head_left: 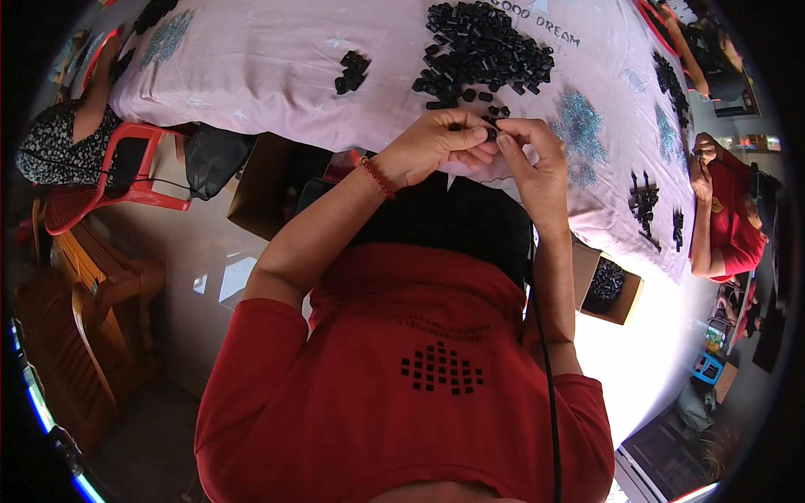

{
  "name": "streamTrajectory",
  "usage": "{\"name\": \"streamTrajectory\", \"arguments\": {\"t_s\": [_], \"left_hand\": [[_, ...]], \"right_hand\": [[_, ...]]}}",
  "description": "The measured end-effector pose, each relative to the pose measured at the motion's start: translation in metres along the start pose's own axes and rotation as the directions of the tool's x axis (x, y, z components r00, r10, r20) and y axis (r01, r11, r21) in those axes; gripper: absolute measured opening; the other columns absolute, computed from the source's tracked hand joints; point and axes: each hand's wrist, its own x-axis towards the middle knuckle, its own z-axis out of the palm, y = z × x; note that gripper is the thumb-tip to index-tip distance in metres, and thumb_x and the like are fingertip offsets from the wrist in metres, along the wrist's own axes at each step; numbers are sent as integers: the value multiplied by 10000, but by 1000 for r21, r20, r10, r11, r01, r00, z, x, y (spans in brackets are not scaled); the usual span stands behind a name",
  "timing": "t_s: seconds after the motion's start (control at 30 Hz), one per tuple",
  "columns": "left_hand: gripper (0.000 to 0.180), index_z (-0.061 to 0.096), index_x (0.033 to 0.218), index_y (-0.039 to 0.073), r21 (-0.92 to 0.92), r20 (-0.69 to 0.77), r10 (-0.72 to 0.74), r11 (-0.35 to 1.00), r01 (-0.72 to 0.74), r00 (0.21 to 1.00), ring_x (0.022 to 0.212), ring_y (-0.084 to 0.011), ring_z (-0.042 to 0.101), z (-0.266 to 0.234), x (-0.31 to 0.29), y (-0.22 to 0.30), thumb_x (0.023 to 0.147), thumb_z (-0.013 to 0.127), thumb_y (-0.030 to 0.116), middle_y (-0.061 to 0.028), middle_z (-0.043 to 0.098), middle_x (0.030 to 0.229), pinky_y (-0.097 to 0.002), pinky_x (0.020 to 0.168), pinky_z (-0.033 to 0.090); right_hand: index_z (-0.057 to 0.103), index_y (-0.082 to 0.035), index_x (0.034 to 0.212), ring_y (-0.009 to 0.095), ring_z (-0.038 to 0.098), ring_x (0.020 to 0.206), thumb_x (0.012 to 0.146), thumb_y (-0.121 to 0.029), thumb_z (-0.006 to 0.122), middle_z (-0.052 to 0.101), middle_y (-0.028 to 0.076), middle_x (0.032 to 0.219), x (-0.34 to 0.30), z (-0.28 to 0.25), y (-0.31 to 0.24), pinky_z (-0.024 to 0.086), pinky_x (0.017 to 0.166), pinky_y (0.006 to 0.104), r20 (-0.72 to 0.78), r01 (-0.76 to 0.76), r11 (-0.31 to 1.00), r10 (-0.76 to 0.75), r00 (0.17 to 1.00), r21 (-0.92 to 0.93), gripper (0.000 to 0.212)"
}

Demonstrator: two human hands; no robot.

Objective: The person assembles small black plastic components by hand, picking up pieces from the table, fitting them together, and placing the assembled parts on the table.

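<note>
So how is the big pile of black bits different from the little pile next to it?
The big pile holds far more pieces and is heaped up; the little pile has only a handful, nearly flat. The big pile lies just beyond the hands; the little pile sits off to the left. Both are small black parts on the pale cloth.

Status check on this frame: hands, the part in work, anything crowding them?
Left hand and right hand pinch one small black part between the fingertips, at the table edge. Big pile of black parts just beyond, apart. Nothing in the way.
</note>
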Motion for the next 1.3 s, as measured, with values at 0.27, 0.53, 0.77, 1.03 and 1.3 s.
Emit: {"name": "streamTrajectory", "arguments": {"t_s": [0.27,0.53,0.77,1.03,1.3], "left_hand": [[267,651,1243,13,10,26,-7,1000,7,1000,984,-216,735,1,0,2,1045,617,190,-144,741,1111,-362,880,596],[254,639,1226,-2,-23,25,-5,1000,5,1000,999,-254,738,4,-1,4,1039,624,168,-182,734,1108,-395,909,605],[246,623,1217,-14,-26,24,-8,1000,9,1000,997,-271,741,2,-1,3,1031,634,147,-201,732,1107,-408,910,609],[240,628,1221,-15,13,49,-16,1000,15,999,979,-252,741,1,0,1,1032,628,134,-189,734,1108,-396,899,613],[236,631,1219,-16,30,45,-26,999,25,999,971,-247,740,1,-1,2,1035,623,131,-183,737,1093,-391,884,617]], "right_hand": [[759,-55,1053,134,627,813,880,15,737,698,39,871,1,-3,1,492,809,285,20,2,996,0,1000,-89,188],[772,-132,1075,160,659,839,920,-92,721,727,11,900,-1,-1,13,341,938,336,-5,-34,993,33,999,-115,168],[739,-167,1225,200,579,1158,862,-52,621,704,-5,1212,0,0,33,304,1046,420,35,126,730,-138,990,-672,399],[760,-179,1152,196,580,1133,845,-67,623,736,-36,1149,2,0,36,292,1048,454,69,151,683,-147,987,-715,354],[745,-162,997,216,597,1029,827,-91,685,738,-1,995,1,-5,41,297,1029,463,19,83,716,-97,995,-693,194]]}}
